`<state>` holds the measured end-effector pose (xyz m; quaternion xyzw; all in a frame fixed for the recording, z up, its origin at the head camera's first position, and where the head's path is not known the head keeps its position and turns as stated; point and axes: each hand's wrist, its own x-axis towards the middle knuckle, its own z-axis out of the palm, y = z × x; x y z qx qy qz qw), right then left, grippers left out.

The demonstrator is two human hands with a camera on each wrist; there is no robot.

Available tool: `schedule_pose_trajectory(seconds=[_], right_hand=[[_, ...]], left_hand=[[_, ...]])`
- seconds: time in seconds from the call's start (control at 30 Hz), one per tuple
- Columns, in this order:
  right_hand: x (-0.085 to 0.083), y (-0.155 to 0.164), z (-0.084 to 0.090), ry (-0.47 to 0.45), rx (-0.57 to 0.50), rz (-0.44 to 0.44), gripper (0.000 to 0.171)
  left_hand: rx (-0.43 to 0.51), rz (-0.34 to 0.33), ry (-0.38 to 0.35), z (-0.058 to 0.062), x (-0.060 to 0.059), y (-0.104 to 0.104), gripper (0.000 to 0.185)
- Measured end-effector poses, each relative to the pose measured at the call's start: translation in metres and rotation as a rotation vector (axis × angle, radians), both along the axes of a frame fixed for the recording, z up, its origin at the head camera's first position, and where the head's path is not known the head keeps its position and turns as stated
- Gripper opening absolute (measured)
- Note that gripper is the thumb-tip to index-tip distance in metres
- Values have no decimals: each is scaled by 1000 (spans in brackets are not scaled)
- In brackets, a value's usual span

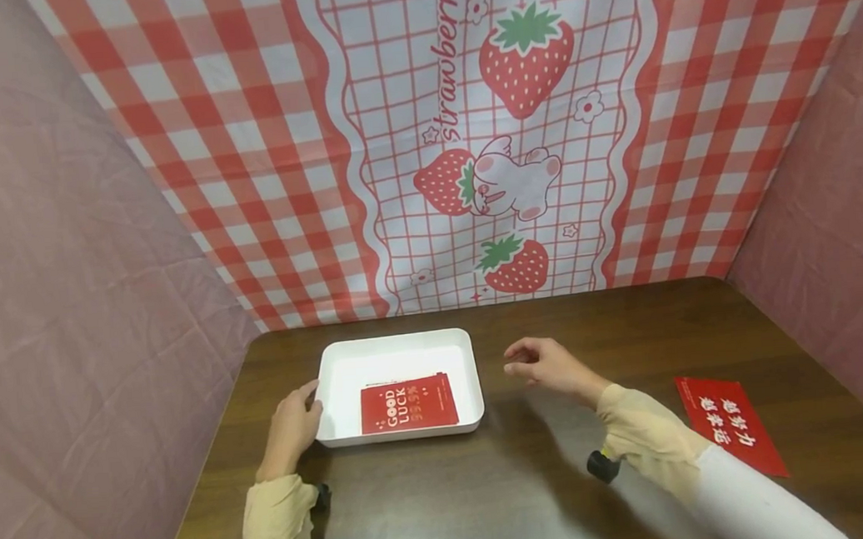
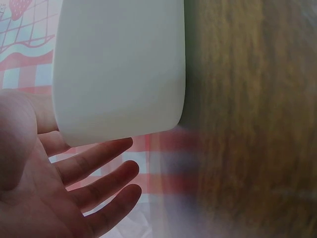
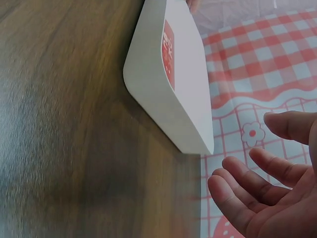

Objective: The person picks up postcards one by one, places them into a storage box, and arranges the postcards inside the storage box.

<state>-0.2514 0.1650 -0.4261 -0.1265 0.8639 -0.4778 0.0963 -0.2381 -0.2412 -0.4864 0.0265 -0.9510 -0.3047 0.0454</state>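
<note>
A: What are the hands doing?

B: The left hand rests against the left wall of the white tray, its fingers straight and a little apart; the left wrist view shows them spread alongside the tray's side, gripping nothing. The right hand hovers above the table, just right of the tray and not touching it, fingers loosely curled and empty. In the right wrist view the palm is plainly bare.

A: And the tray's contents?

B: Red envelopes printed "GOOD LUCK" lie flat in its front half, towards the near wall. There seem to be two, one on top of the other, since a second red edge peeks out along the top and right. The back half of the tray shows only white floor.

A: Anything still outside it?

B: Yes, another red envelope with gold characters lies flat near the table's right edge, well apart from the tray and from both hands.

A: So how far along is it?

B: I judge it partly done: some envelopes are in and one waits on the table. The tray itself sits towards the back left of the table.
</note>
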Motion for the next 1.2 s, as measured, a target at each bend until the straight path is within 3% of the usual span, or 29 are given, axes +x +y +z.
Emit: schedule_pose_trajectory(seconds=[0.73,1.2], right_hand=[[-4,28,1,152,155,3,31],[-2,47,7,148,212,-13,31]], left_hand=[[-7,2,-11,-1,0,-1,46],[-7,4,-4,-1,-1,-1,46]])
